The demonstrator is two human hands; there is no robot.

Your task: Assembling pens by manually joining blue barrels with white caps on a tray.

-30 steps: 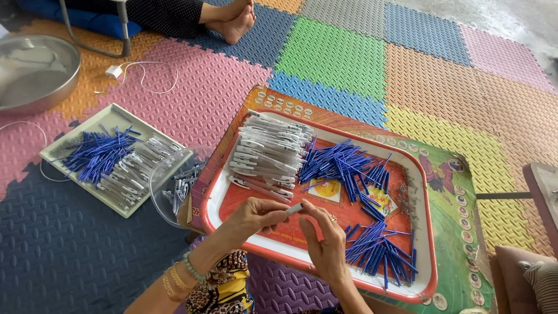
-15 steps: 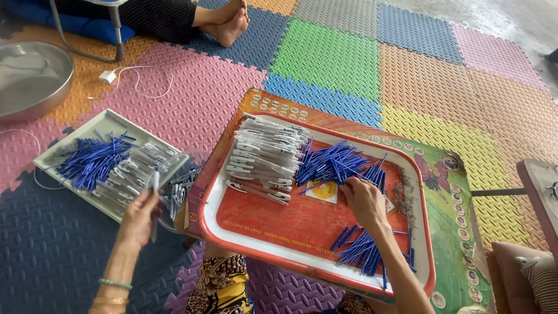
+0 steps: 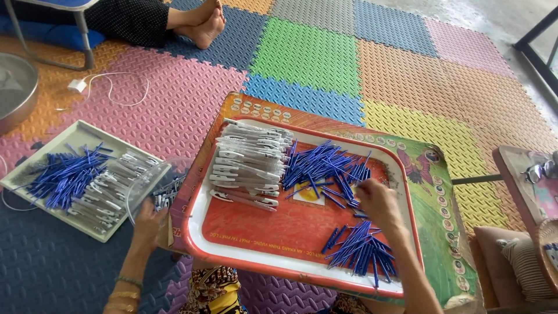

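Note:
A red tray point(image 3: 296, 270) lies on a low table with a colourful top point(image 3: 442, 192). In the tray are a stack of white pen barrels point(image 3: 250, 163) and two heaps of blue refills point(image 3: 325, 168), the second one nearer me point(image 3: 360, 250). My right hand point(image 3: 378, 203) reaches down between the heaps, fingertips pinched at a refill. My left hand point(image 3: 148, 224) is off the tray's left edge, against the near rim of a clear bowl point(image 3: 154, 180) with finished pens in it. That hand's fingers are hidden.
A white tray point(image 3: 75, 134) on the foam floor mats at left holds more blue refills point(image 3: 64, 174) and pens point(image 3: 110, 192). A metal bowl point(image 3: 14, 87), a charger cable point(image 3: 87, 84) and another person's feet point(image 3: 206, 23) lie beyond. Glasses point(image 3: 540, 171) rest on a small table at right.
My hands were together over the tray holding a pen. The left hand then carried it left to the clear bowl, and the right hand moved to the blue refills.

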